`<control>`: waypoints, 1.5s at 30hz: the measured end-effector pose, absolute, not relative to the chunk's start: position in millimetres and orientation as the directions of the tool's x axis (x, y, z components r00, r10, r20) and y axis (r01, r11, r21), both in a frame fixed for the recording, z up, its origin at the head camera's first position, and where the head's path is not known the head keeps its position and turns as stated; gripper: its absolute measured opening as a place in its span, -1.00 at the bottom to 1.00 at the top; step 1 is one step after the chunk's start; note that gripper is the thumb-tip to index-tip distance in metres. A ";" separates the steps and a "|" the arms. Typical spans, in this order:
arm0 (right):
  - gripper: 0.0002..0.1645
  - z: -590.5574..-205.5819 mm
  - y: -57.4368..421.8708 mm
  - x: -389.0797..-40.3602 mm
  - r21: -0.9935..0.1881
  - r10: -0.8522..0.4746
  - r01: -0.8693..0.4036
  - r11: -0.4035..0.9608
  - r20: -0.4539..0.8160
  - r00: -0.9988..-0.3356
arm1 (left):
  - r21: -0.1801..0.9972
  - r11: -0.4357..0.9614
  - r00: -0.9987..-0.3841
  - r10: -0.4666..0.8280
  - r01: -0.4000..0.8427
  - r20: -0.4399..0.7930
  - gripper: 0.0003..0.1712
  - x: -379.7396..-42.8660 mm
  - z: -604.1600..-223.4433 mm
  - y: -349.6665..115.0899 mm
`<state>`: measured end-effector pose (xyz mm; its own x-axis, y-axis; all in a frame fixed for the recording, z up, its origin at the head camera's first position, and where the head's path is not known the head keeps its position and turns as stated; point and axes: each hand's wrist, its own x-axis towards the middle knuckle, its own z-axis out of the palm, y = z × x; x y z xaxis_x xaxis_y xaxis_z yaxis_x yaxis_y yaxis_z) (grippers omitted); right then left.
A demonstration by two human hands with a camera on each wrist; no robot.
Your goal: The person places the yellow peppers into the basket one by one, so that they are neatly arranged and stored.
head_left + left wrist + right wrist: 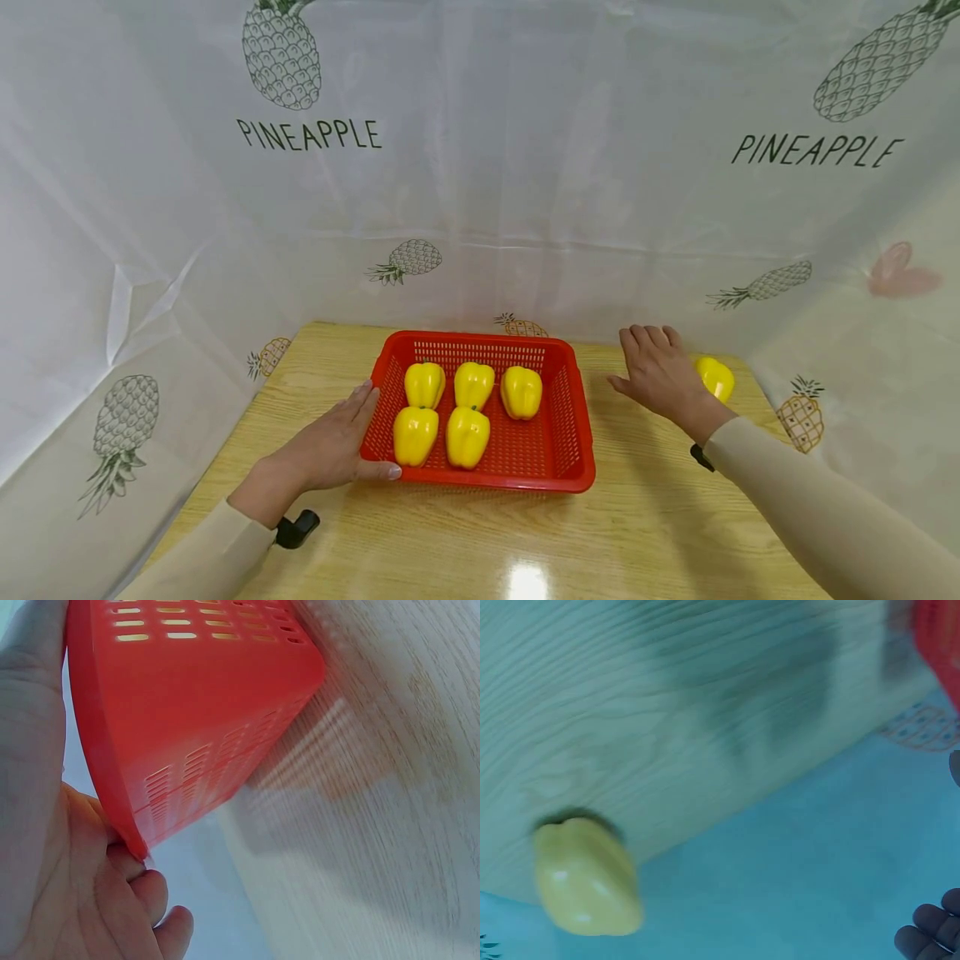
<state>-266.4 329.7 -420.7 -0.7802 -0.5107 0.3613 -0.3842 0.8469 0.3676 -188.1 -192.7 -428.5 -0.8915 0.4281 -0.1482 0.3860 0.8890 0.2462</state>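
A red plastic basket stands on the table with several yellow bell peppers in it. My left hand holds the basket at its near left corner, thumb along the front rim and fingers along the left side. In the left wrist view the fingertips curl in at the basket's rim. My right hand is held over the table to the right of the basket, holding nothing, fingers loosely bent. Just right of that hand lies another yellow bell pepper, partly hidden by the wrist; the right wrist view shows it whole.
The wooden table ends at a white cloth printed with pineapples, which hangs behind and on both sides. Inside the basket, the peppers stand at the left and middle, with bare basket floor at the right.
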 end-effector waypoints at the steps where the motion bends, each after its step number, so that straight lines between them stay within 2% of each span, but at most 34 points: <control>1: 0.05 -422.0 333.9 -265.9 0.366 -0.503 -0.378 0.850 0.355 -0.788 | 0.246 0.889 -0.892 0.428 0.386 -0.148 0.58 -188.2 -428.6 -192.7; 7: 0.07 -429.0 357.1 -262.9 0.346 -0.458 -0.350 0.870 0.310 -0.833 | 0.249 0.889 -0.893 0.427 0.385 -0.145 0.58 -188.4 -429.6 -193.3; 17: 0.18 -441.2 403.7 -258.9 0.330 -0.430 -0.342 0.880 0.246 -0.869 | 0.257 0.889 -0.894 0.424 0.379 -0.144 0.58 -188.4 -429.6 -192.8; 28: 0.35 -451.4 455.8 -252.5 0.432 -0.437 -0.319 0.844 0.209 -0.875 | 0.251 0.890 -0.894 0.424 0.381 -0.145 0.58 -189.6 -429.7 -192.8; 39: 0.40 -464.3 478.9 -252.5 0.393 -0.341 -0.270 0.879 0.120 -0.933 | 0.266 0.887 -0.890 0.427 0.378 -0.161 0.58 -187.4 -427.4 -192.3; 45: 0.38 -465.3 480.7 -256.1 0.386 -0.330 -0.268 0.882 0.101 -0.939 | 0.269 0.887 -0.890 0.426 0.375 -0.162 0.59 -186.7 -427.3 -192.7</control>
